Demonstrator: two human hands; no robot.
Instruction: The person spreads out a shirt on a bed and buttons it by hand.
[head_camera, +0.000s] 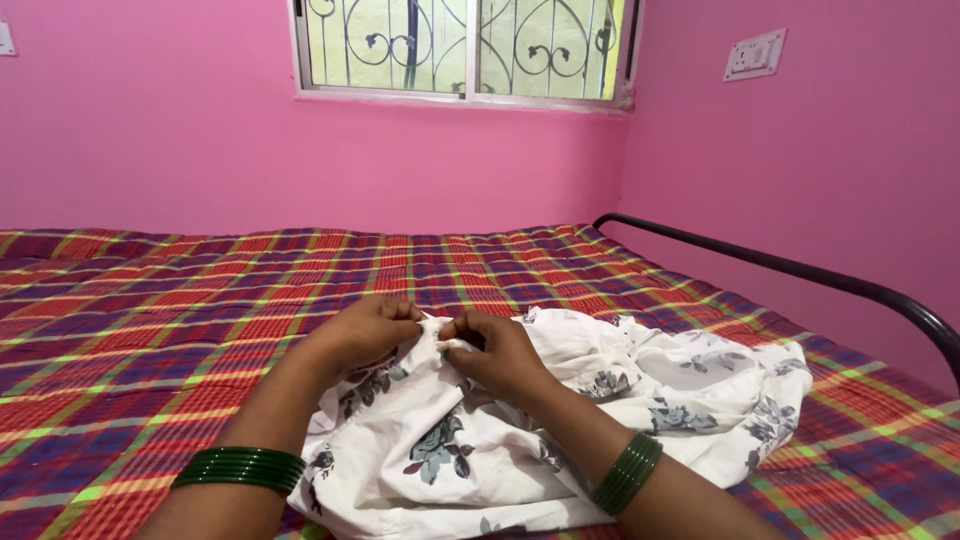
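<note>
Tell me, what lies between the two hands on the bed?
In the head view, a pinched fold of the white floral cloth fills the small gap between left hand and right hand.

Left of the white floral cloth (560, 420) we find open plaid bed (150, 320); beyond it too. Right of it, a black metal rail (800, 270) and pink wall (830, 170) hem us in.
</note>
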